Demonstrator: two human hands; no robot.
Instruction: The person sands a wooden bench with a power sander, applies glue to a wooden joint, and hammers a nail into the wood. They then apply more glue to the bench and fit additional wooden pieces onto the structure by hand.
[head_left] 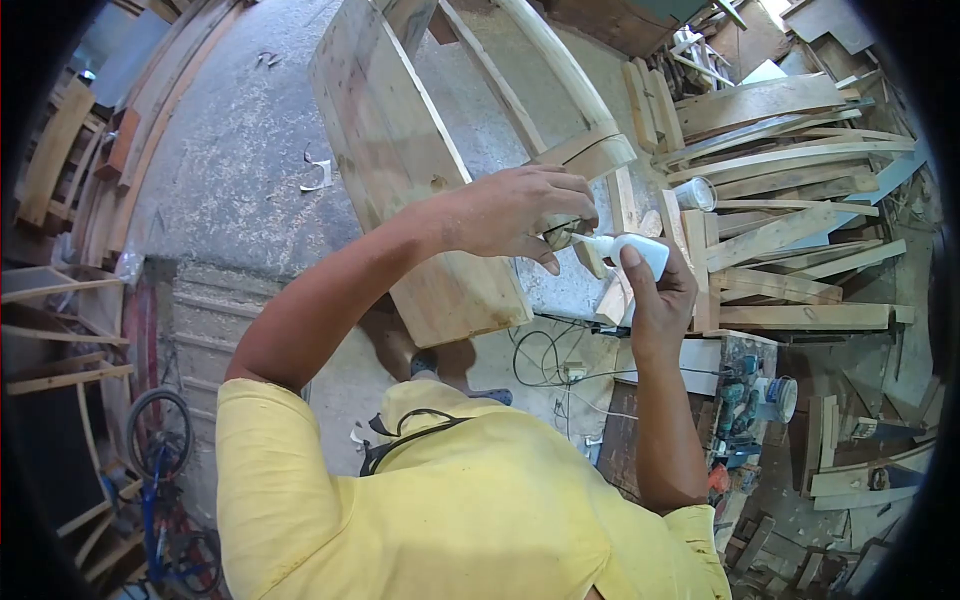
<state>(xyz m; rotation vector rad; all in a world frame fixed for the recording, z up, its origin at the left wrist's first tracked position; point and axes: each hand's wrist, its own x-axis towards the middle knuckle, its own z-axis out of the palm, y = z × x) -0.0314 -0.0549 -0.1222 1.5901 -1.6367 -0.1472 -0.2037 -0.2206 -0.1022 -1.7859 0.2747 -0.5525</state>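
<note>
My right hand [662, 300] is closed around a small white squeeze bottle [642, 255], whose narrow nozzle points left toward my other hand. My left hand [525, 215] reaches across from the left, fingers and thumb curled around a small wooden piece [590, 258] just at the nozzle tip; the fingers hide much of it. Beneath my left wrist stands a large wooden frame [400, 160] with a broad plank side and long rails. Its near end [465, 300] lies close in front of my body.
Curved wooden parts [800, 180] are stacked at the right, near a white tub [695, 194]. Power tools [740, 400] and cables [540, 365] lie on a low bench at lower right. A bicycle [160, 440] stands at lower left. A white scrap [316, 173] lies on the dusty surface.
</note>
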